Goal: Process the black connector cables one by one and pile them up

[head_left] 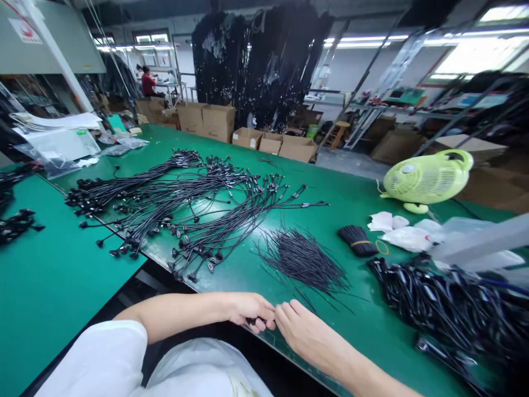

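Note:
My left hand (251, 310) is closed at the front edge of the green table, with a small black cable part (251, 320) showing between its fingers. Most of that piece is hidden by the fingers. Touching its fingertips, my right hand (295, 326) is pinched closed, and whatever it grips is out of sight. Just beyond the hands lies a loose pile of thin black ties (306, 259). Further left, several black cables with connectors (198, 204) are spread in overlapping bunches.
At right are a banded black bundle (357, 241), a yellow rubber band (382, 247), plastic bags (407, 237), coiled black cables (450, 303) and a lime-green fan (427, 177). Cardboard boxes (217, 122) stand behind the green table (231, 353). A person (147, 82) sits far back.

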### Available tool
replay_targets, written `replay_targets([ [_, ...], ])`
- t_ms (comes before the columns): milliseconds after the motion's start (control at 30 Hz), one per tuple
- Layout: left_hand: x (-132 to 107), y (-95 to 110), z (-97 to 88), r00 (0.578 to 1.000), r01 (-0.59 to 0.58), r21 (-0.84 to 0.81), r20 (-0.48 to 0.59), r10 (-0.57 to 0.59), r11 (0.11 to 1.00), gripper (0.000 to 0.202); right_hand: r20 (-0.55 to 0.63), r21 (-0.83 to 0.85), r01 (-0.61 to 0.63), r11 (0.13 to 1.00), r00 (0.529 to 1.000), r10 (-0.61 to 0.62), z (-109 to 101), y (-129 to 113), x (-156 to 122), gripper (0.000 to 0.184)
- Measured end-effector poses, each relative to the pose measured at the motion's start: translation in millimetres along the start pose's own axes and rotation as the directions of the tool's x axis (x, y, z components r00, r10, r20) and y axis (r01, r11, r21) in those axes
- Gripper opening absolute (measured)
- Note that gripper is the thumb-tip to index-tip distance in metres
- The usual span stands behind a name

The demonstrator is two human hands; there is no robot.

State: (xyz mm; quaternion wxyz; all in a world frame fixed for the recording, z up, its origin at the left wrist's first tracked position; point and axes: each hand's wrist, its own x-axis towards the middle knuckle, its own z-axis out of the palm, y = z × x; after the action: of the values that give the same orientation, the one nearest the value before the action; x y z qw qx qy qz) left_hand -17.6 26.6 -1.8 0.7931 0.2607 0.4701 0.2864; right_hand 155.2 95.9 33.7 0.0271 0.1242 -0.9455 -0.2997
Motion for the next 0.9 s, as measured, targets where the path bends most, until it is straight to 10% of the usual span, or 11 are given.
replay_targets([
  [167,1,-5,14.2,0.976,-0.121,0.208,-0.156,0.155,0.971,0.008,-0.083,0.098,-0.185,0.978,0.978,0.193,9,-9,6,0.029],
  [300,5,-4,16.7,0.844,-0.319,0.45,-0.266,0.466,0.834,0.033,-0.153,0.295,-0.407,0.865,0.873,0.463,29,-1,14,0.022],
  [467,17,12,8.2,0.743,-0.501,0.246,-0.369,0.558,0.83,0.037,-0.061,0.609,-0.658,0.442,0.517,0.854,40,2,35,0.031],
  [533,19,20,6.3,0.722,-0.576,0.147,-0.371,0.585,0.804,0.053,0.046,0.751,-0.633,0.187,0.333,0.942,42,-5,44,0.038],
  [600,18,25,5.2,0.675,-0.619,0.182,-0.374,0.636,0.764,0.063,0.171,0.848,-0.529,-0.015,0.247,0.954,44,-12,47,0.048],
  [767,2,28,1.2,0.521,-0.582,0.567,-0.291,0.802,0.583,0.065,0.291,0.885,-0.452,-0.111,0.35,0.89,48,-7,28,0.055],
  [900,-11,14,-0.4,0.591,-0.581,0.589,-0.17,0.789,0.562,0.079,0.15,0.851,-0.515,0.102,0.425,0.893,49,10,8,0.044],
])
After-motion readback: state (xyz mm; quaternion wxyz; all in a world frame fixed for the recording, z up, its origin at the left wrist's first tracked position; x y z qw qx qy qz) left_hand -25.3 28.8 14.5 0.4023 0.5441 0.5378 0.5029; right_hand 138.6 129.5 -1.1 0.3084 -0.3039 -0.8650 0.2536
